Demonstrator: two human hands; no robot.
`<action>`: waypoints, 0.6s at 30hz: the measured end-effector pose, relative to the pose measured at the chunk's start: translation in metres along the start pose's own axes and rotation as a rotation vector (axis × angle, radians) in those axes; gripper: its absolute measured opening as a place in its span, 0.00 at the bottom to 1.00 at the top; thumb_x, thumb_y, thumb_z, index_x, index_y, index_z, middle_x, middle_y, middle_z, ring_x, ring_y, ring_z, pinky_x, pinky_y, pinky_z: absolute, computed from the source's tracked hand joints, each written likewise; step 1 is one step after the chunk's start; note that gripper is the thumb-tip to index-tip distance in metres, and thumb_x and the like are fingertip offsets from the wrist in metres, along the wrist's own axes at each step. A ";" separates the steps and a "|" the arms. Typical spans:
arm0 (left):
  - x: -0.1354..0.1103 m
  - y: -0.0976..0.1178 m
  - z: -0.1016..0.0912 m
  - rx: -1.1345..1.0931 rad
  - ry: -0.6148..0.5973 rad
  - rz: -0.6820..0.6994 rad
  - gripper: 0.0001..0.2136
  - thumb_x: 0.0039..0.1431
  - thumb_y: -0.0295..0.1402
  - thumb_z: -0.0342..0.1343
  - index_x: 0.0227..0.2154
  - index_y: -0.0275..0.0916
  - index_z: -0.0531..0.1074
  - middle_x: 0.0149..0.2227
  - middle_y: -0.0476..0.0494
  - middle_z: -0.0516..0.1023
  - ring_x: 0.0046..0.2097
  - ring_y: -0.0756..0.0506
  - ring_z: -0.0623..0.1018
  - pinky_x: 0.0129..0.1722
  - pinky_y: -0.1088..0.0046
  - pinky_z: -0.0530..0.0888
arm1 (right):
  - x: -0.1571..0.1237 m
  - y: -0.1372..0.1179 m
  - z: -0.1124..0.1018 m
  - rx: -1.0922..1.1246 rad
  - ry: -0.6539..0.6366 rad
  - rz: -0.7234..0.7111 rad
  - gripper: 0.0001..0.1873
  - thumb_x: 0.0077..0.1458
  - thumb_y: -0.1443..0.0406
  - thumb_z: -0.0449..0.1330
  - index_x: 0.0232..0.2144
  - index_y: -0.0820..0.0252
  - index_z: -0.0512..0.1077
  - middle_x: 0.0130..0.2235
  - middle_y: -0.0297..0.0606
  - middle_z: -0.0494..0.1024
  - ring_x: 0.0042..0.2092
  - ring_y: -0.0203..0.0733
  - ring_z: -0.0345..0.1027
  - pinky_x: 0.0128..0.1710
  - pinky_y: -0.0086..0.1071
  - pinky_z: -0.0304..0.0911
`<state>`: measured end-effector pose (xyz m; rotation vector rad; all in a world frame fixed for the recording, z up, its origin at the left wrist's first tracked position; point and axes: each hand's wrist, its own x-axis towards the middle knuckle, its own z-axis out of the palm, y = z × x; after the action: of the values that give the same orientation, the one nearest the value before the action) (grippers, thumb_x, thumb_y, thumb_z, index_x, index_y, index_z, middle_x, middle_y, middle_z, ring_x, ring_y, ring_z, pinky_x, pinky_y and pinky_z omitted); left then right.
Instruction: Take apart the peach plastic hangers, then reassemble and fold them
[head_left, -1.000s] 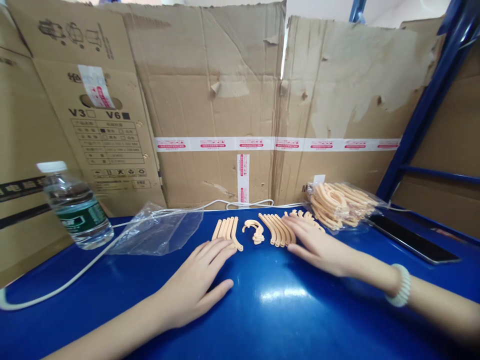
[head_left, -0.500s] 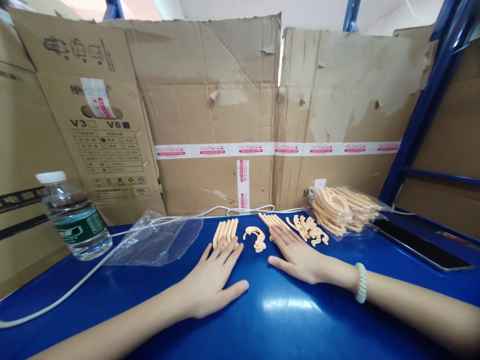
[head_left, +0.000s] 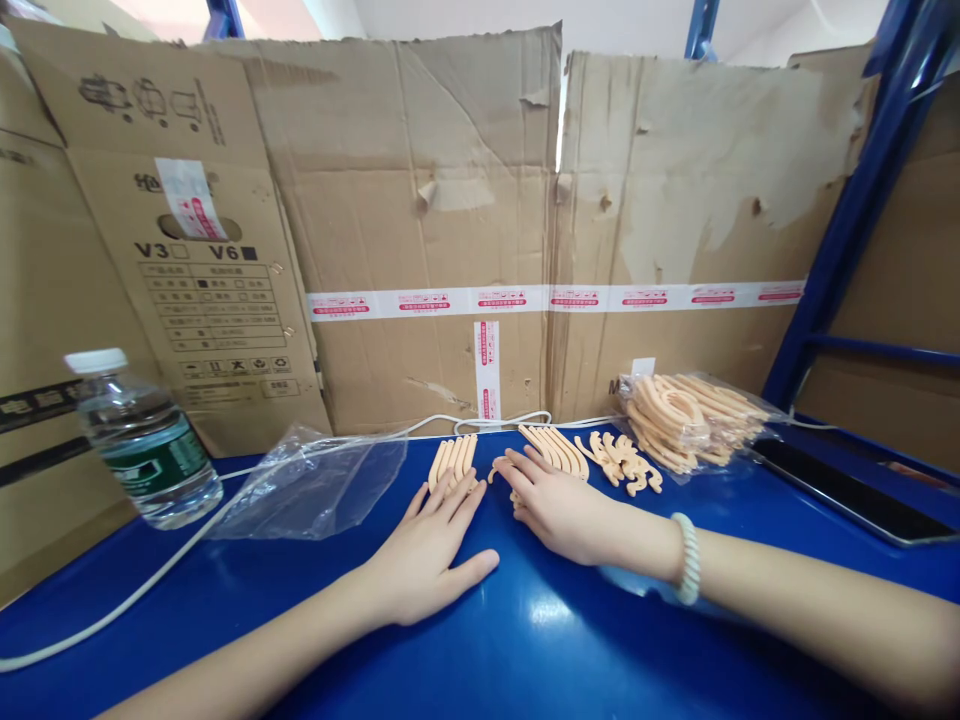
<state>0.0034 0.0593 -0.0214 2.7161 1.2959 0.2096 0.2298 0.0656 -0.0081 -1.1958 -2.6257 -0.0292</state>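
My left hand (head_left: pixel 424 555) lies flat with fingers spread, its fingertips over the lower ends of a row of beige, hook-ended strips (head_left: pixel 454 458). My right hand (head_left: pixel 566 510) is curled around a small stack of beige curved pieces (head_left: pixel 515 496), thumb on the near side and fingers over the top. Most of that stack is hidden beneath the fingers. Just behind the right hand is a second row of similar strips (head_left: pixel 559 450), bent at their near ends. Right of this row lies a loose cluster of small wavy beige pieces (head_left: pixel 622 462).
A clear bag (head_left: pixel 675 420) of beige pieces sits at the back right beside a black phone (head_left: pixel 855 490). On the left are a crumpled plastic bag (head_left: pixel 307 490), a water bottle (head_left: pixel 146 450) and a white cable (head_left: pixel 142 580). Cardboard panels (head_left: pixel 420 230) stand behind the blue table (head_left: pixel 465 670).
My right hand has moved left from the right-hand row of strips onto the small curved stack, its fingers now bent. My left hand stays in place.
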 end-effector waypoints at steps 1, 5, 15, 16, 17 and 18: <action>0.000 0.000 0.000 0.002 -0.005 -0.003 0.36 0.65 0.57 0.40 0.68 0.38 0.48 0.70 0.36 0.45 0.70 0.33 0.44 0.66 0.44 0.48 | 0.006 0.002 0.002 0.005 -0.029 0.016 0.30 0.62 0.69 0.50 0.65 0.72 0.55 0.66 0.59 0.58 0.69 0.56 0.46 0.65 0.52 0.50; 0.000 0.000 -0.001 -0.005 -0.004 0.004 0.36 0.65 0.56 0.40 0.68 0.38 0.49 0.70 0.35 0.45 0.70 0.32 0.44 0.66 0.42 0.49 | 0.028 0.017 0.012 0.004 -0.052 0.075 0.29 0.63 0.71 0.47 0.65 0.75 0.54 0.67 0.62 0.55 0.69 0.55 0.46 0.65 0.50 0.50; 0.002 -0.002 -0.002 -0.003 -0.014 -0.008 0.36 0.65 0.58 0.38 0.68 0.40 0.48 0.70 0.37 0.45 0.70 0.33 0.45 0.66 0.43 0.48 | 0.013 0.027 -0.004 0.006 0.063 0.095 0.33 0.64 0.64 0.47 0.68 0.66 0.47 0.70 0.50 0.50 0.70 0.53 0.38 0.67 0.55 0.43; 0.003 -0.002 -0.001 -0.012 -0.007 -0.008 0.36 0.65 0.58 0.38 0.68 0.40 0.49 0.70 0.37 0.45 0.70 0.33 0.45 0.66 0.44 0.48 | 0.001 0.032 -0.007 -0.001 0.074 0.083 0.32 0.64 0.65 0.47 0.68 0.64 0.48 0.70 0.48 0.51 0.71 0.52 0.38 0.67 0.54 0.43; 0.003 -0.003 0.000 -0.021 0.005 -0.007 0.36 0.65 0.58 0.39 0.68 0.40 0.49 0.70 0.37 0.46 0.70 0.33 0.45 0.66 0.44 0.49 | -0.013 0.039 -0.011 -0.022 0.090 0.073 0.31 0.64 0.64 0.46 0.68 0.63 0.49 0.69 0.47 0.52 0.70 0.52 0.39 0.67 0.54 0.44; 0.003 -0.004 0.001 -0.029 0.021 -0.004 0.36 0.65 0.57 0.39 0.68 0.40 0.50 0.70 0.37 0.47 0.70 0.33 0.46 0.66 0.43 0.49 | -0.027 0.048 -0.013 -0.049 0.107 0.079 0.30 0.64 0.64 0.46 0.67 0.61 0.51 0.69 0.47 0.54 0.70 0.55 0.41 0.66 0.57 0.46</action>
<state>0.0029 0.0642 -0.0227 2.6943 1.2936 0.2555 0.2853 0.0757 -0.0064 -1.2764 -2.4973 -0.1403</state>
